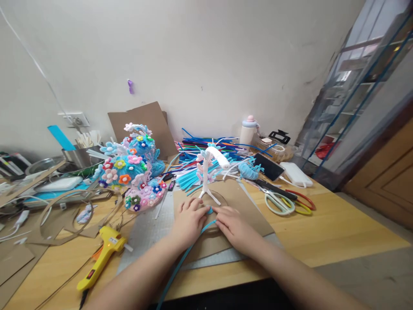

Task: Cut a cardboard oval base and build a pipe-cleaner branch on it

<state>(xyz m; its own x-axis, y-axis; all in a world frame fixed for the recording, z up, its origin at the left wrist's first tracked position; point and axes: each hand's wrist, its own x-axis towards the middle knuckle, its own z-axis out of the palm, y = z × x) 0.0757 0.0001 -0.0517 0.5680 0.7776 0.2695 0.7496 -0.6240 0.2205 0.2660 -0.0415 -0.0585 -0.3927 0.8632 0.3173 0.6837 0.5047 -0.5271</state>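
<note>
My left hand (190, 221) and my right hand (234, 226) meet over the cardboard sheet (248, 202). Their fingertips close on a light-blue pipe cleaner (182, 258), with a small blue bit showing between them. Its long end passes below my left hand and trails toward the table's front edge. Just beyond my fingers stands a white wrapped tree-like stem (205, 176) with splayed feet, a bent-over top, and pink and blue flowers. Part of the pipe cleaner is hidden by my fingers.
On the left are a yellow glue gun (106, 254), cardboard rings (61, 215) and a finished flower piece (125, 168). Behind lies a heap of pipe cleaners (193, 172). Scissors (279, 202), a phone (269, 167), a power bank (296, 174) and a bottle (248, 131) are to the right.
</note>
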